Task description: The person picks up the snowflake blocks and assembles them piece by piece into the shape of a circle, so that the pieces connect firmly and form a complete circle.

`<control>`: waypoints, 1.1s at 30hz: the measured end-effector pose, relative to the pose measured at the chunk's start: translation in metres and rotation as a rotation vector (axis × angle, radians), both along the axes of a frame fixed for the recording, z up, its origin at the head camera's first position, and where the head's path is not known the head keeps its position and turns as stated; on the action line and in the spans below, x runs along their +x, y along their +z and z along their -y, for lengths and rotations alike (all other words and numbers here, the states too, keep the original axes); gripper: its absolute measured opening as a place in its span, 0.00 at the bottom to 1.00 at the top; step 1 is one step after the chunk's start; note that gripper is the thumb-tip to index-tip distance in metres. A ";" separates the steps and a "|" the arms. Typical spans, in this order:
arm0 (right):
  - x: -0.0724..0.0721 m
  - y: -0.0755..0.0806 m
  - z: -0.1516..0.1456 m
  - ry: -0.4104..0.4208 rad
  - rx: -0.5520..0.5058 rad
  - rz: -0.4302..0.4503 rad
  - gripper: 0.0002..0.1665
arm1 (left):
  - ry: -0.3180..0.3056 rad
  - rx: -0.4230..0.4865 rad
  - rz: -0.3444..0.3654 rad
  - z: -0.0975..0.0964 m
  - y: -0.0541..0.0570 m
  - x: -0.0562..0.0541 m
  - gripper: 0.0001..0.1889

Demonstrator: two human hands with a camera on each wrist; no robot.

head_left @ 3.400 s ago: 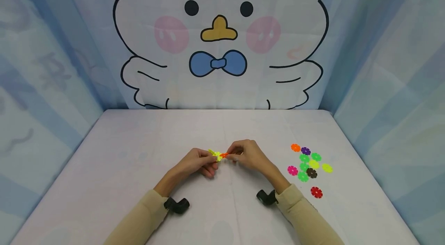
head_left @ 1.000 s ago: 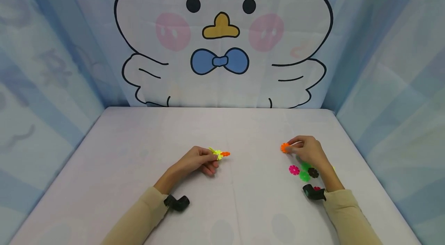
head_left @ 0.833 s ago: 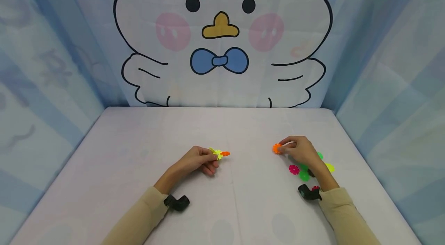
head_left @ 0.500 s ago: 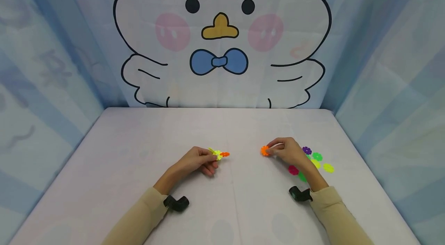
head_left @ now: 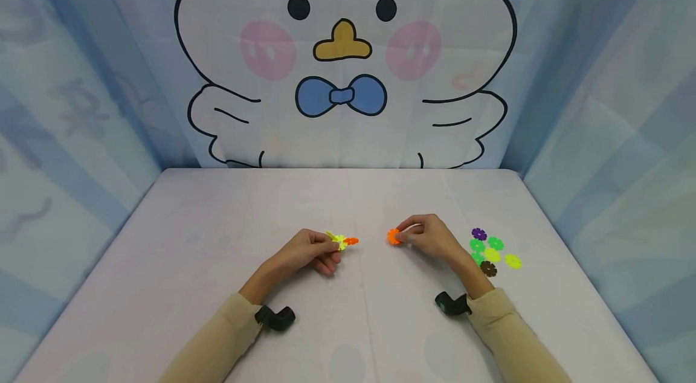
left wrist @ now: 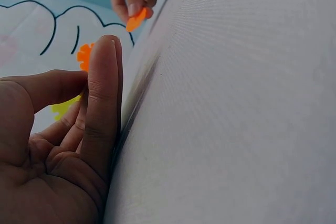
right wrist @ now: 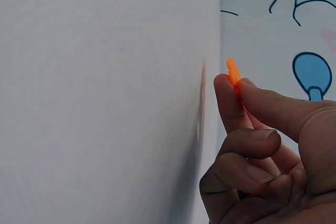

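Leftward, my right hand (head_left: 429,238) is carrying a pinched orange disc (head_left: 393,237) toward the cluster (head_left: 341,241) my left hand (head_left: 307,252) is pinching.

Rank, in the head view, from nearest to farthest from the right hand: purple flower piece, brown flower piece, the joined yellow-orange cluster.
From the right hand:
1. Purple flower piece, to its right.
2. Brown flower piece, right and nearer the person.
3. Joined yellow-orange cluster, far left, pinched by the left hand.
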State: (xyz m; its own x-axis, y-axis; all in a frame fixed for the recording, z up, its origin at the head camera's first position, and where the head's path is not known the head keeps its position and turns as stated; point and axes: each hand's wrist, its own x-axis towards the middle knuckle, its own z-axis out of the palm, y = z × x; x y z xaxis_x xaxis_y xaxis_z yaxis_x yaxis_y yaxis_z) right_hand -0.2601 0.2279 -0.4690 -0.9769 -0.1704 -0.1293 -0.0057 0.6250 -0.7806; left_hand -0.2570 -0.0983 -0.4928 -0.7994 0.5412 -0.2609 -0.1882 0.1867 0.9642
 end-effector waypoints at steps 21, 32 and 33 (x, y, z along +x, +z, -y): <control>0.002 -0.001 0.039 0.054 -0.036 0.014 0.09 | -0.010 -0.001 -0.010 0.000 -0.001 0.000 0.16; 0.004 0.001 0.052 0.117 -0.084 -0.013 0.08 | -0.019 0.006 -0.013 0.000 0.000 -0.001 0.15; 0.004 0.001 0.053 0.113 -0.085 -0.009 0.08 | -0.021 0.008 -0.012 0.000 -0.001 -0.002 0.15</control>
State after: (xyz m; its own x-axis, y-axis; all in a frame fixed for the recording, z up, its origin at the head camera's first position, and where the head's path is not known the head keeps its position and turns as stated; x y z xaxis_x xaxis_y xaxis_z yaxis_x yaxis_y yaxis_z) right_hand -0.2560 0.1753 -0.4683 -0.9519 -0.2895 -0.1007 -0.0800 0.5517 -0.8302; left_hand -0.2587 -0.0979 -0.4933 -0.7906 0.5604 -0.2469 -0.1728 0.1826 0.9679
